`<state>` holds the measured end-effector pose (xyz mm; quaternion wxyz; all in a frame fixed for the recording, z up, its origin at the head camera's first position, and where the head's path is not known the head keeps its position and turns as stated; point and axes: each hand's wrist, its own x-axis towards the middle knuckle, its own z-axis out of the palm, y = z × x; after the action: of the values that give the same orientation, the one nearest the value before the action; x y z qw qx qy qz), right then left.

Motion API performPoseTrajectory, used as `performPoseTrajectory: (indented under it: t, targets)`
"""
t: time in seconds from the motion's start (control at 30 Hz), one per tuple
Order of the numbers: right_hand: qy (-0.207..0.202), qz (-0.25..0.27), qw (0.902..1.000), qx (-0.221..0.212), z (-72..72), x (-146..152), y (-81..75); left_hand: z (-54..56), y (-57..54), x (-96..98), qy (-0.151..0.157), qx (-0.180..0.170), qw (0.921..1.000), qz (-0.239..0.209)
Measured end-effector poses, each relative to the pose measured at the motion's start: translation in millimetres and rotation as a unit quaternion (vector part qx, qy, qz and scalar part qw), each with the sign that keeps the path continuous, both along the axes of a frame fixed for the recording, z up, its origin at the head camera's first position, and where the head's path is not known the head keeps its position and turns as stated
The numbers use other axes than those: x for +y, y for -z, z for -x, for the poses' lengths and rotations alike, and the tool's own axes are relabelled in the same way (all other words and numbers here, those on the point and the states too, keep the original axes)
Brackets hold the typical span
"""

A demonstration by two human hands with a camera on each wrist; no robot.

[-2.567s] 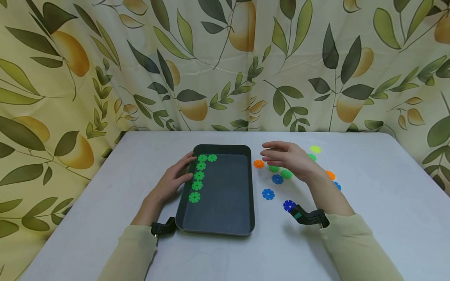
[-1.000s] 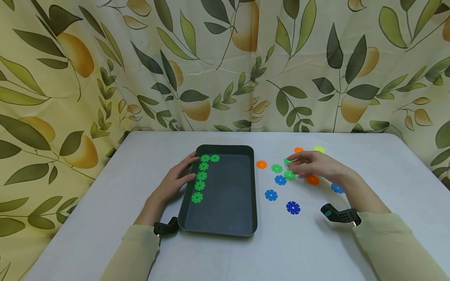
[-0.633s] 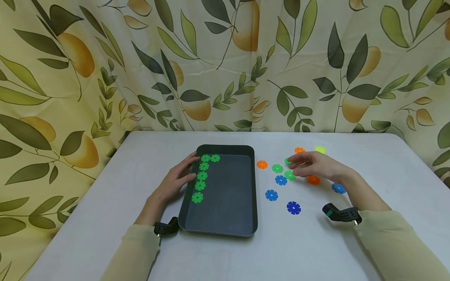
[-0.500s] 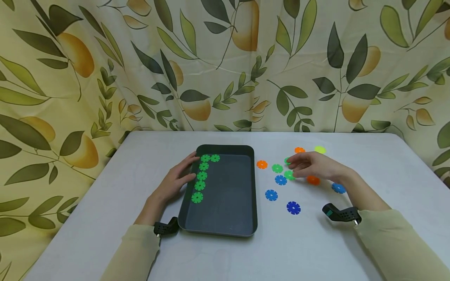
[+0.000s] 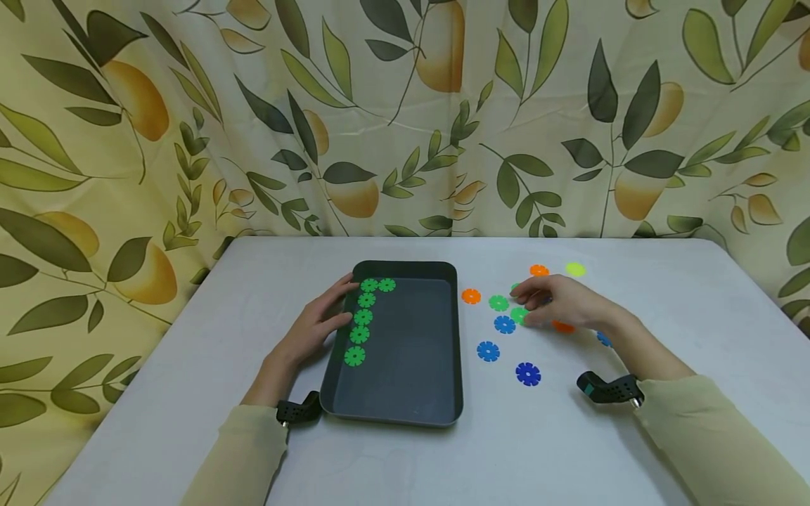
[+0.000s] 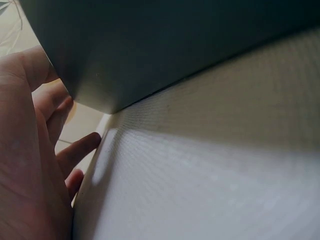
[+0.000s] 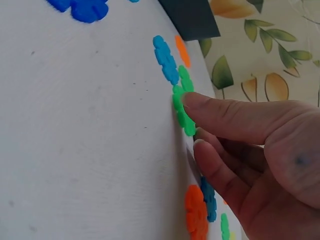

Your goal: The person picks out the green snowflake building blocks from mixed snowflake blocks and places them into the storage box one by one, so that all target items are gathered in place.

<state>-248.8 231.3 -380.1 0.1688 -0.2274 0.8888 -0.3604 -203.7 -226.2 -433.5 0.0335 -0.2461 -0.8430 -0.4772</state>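
Note:
In the head view a dark grey tray stands on the table. Several green notched plastic discs line its left side inside, plus one more beside the top one. My left hand rests against the tray's left rim, fingers loosely spread; the left wrist view shows its fingers beside the tray wall. Right of the tray, my right hand is low over loose discs, fingers bent and apart from the thumb. Its thumb tip overlaps a green disc in the right wrist view; another green disc is partly hidden behind its fingers.
Around the right hand lie orange discs, blue discs, a dark blue disc and a yellow disc. A leaf-and-fruit patterned curtain hangs behind the white table.
From above the tray's right side, my right hand has moved right and down to the loose discs, then slightly left toward the green ones. The left hand stays at the tray.

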Motion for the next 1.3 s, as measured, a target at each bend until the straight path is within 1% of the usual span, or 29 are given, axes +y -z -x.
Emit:
performPoseTrajectory:
  t: [0.27,0.6,0.77,1.07,1.3]
  targets:
    - [0.002,-0.009,0.9995,0.029,-3.8,-2.9,2.1,0.1,0.7,0.1,0.000,-0.001,1.0000,0.000]
    - [0.009,-0.018,0.9990,0.040,-6.0,-6.4,2.5,-0.2,1.2,-0.8,-0.001,-0.003,1.0000,-0.005]
    - [0.005,-0.016,0.9990,0.042,-5.5,-5.9,2.9,0.8,2.3,-0.6,-0.002,-0.002,1.0000,-0.004]
    - [-0.001,-0.021,0.9975,0.068,-9.2,-5.6,2.8,0.1,0.8,0.6,-0.001,0.000,1.0000,-0.002]
    - [-0.003,-0.026,0.9979,0.059,-9.4,-5.9,2.4,-0.7,-0.6,1.4,-0.002,0.000,1.0000,0.002]
